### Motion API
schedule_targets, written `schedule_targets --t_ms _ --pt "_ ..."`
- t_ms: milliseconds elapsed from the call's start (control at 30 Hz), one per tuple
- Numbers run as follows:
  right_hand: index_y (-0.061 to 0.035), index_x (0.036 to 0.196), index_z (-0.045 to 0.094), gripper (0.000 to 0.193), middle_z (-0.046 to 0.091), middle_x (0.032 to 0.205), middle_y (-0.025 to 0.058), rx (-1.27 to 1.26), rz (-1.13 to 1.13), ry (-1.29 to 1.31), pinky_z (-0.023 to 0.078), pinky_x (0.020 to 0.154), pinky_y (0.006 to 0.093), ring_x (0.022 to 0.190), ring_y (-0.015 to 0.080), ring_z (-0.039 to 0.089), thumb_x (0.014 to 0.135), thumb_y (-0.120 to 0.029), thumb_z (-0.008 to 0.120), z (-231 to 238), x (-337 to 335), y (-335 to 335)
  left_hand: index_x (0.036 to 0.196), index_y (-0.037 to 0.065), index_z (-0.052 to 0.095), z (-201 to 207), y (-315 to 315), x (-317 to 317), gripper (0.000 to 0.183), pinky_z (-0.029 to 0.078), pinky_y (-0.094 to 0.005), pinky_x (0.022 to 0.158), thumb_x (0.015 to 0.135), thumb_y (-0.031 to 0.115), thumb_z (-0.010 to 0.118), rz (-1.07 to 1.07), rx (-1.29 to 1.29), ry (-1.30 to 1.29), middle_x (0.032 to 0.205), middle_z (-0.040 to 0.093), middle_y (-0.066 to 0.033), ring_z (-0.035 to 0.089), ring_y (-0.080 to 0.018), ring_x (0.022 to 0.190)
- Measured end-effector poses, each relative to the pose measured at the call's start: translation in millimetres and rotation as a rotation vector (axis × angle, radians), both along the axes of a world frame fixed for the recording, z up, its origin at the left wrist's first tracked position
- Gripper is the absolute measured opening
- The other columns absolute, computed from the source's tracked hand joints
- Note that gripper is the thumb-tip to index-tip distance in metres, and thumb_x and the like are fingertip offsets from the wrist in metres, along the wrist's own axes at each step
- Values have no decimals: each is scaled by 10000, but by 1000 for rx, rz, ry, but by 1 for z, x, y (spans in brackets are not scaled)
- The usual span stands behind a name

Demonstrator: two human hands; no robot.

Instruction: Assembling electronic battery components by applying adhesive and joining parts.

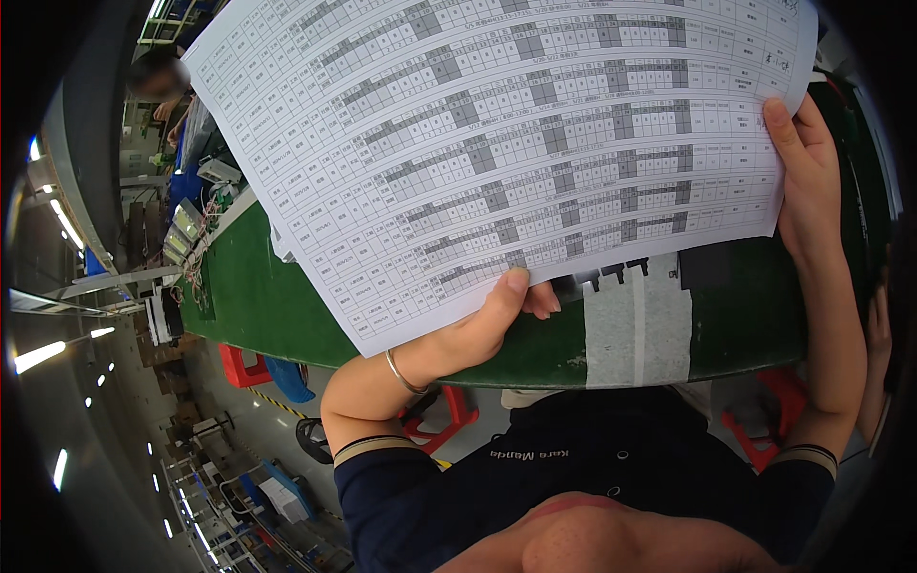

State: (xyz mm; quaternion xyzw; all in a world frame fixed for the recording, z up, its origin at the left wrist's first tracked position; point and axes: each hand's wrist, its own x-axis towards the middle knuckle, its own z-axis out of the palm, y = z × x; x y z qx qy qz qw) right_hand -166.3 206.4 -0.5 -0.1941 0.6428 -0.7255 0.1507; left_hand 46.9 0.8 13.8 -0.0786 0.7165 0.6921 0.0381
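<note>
A large white printed sheet (564, 143), covered with rows of small tables and grey blocks, is held up tilted in front of me. My left hand (497, 310) grips its lower edge, thumb on the printed face and some fingers behind the paper. A thin bangle (403, 374) circles the left wrist. At the sheet's right edge my right hand (807, 181) pinches the paper, thumb in front and the other fingers partly hidden behind. The sheet covers much of the green tabletop (258, 296) beyond it.
Pale grey tape patches (638, 325) lie on the table's near edge, beside a dark flat piece (705, 269). Circuit boards and wires (191, 234) sit at the far left, where another person (162, 81) is. Red stools (244, 365) stand below the table edge.
</note>
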Motion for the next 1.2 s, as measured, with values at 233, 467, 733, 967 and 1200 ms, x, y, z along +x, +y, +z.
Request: schedule_targets --t_ms 233,467,733,967,1200 --pt "-7 1040 522 314 585 922 62 -34 -3 -12 423 736 210 822 96 548 849 -256 533 1 0 0 1042 -28 497 1 0 0 281 478 -248 627 875 153 362 7 9 -20 768 570 -97 555 -148 682" --pt "-6 1046 521 312 585 930 64 -54 -10 -18 425 739 211 823 93 548 850 -248 533 0 1 0 1036 -29 499 2 3 -1 277 477 -250 631 877 153 364 14 -5 -13 763 570 -96 555 -148 679" --pt "-6 1045 521 309 585 917 58 -35 -3 -15 430 721 206 808 88 550 851 -246 532 1 0 1 951 -23 517 1 2 0 262 475 -247 613 883 196 392 37 69 33 732 572 -87 556 -145 655" --pt "-8 1040 517 302 584 908 58 -58 24 -24 434 715 205 804 90 550 853 -244 529 0 1 1 893 -16 537 0 2 0 256 476 -243 612 878 209 416 71 45 17 728 572 -86 560 -144 658" --pt "-6 1032 510 296 583 903 66 -72 17 -12 438 715 211 801 94 553 857 -245 522 0 6 -1 844 6 555 -2 -1 -1 232 468 -248 635 870 193 421 12 -53 -34 697 581 -60 563 -133 656"
